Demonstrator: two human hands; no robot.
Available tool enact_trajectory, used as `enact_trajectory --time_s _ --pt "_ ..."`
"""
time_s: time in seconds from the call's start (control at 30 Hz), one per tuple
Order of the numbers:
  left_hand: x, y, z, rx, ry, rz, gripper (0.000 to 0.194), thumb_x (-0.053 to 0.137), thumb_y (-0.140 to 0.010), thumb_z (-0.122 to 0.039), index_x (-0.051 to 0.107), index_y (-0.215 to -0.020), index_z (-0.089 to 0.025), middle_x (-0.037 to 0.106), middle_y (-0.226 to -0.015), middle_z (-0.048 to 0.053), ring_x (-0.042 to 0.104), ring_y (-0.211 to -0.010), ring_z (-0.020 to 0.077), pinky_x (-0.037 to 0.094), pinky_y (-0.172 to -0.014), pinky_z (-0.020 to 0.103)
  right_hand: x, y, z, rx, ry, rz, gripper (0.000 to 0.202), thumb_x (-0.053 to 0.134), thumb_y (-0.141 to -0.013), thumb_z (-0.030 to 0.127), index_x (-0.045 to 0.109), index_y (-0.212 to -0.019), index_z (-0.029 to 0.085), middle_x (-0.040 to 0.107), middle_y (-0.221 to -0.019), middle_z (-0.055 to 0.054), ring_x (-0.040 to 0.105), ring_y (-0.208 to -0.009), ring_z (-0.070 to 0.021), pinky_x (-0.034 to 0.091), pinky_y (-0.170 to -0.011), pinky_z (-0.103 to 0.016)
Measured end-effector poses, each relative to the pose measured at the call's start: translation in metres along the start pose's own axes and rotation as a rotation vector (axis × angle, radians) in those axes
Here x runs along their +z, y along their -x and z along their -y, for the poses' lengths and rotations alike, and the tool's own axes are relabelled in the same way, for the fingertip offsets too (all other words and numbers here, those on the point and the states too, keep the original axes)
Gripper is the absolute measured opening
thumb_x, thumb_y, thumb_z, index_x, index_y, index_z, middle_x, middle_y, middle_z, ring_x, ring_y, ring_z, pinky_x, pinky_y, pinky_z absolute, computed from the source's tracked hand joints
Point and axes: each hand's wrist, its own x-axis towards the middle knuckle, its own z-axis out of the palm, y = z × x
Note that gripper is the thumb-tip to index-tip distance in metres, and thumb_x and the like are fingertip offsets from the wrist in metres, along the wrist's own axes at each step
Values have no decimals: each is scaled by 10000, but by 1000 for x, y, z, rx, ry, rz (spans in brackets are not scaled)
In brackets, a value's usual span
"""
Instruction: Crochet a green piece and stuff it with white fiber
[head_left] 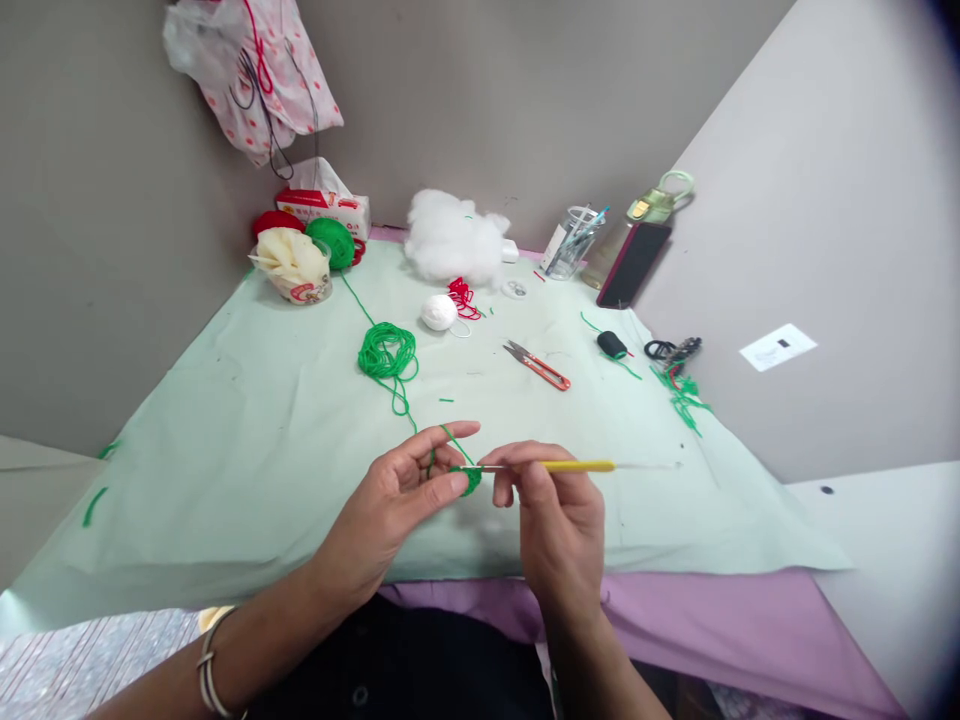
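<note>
Between thumb and fingers, my left hand [409, 485] pinches a small green crochet piece [471, 482]. Green yarn [456, 443] runs over its raised index finger down to the piece. My right hand [559, 510] grips a crochet hook [577, 466] by its yellow handle, held level. The hook's metal tip touches the top of the green piece; whether it is through a stitch I cannot tell. Beyond my left hand a loose coil of green yarn [387, 350] lies on the cloth, with a strand leading back to a green yarn ball [331, 243].
Orange-handled thread snips [537, 366] lie ahead of my hands, near a white yarn ball [439, 313] and white stuffing [454, 240]. At the right are a black yarn bundle [612, 345], green scraps [684, 398], a phone [634, 265] and a bottle [611, 250]. A tub [306, 290] stands back left.
</note>
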Motion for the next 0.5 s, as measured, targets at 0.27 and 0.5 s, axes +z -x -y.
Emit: enact_trajectory --time_s 0.27,0.5 --pt "-2 1 1 45 -70 -33 381 803 -860 -336 753 -1237 -350 600 -931 -6 535 -923 160 406 -902 281 -5 1 6 -57 108 43 227 486 -1056 218 708 -1010 227 744 -927 -40 629 -639 -122 539 -634 -295" --pt "6 0 4 -14 111 -45 462 829 -842 -310 722 -1290 -333 610 -881 -24 527 -838 123 425 -847 254 -7 14 -9 -623 695 147 413 618 -944 69 680 -1291 284 744 -1109 -97 706 -945 -213 593 -754 -348"
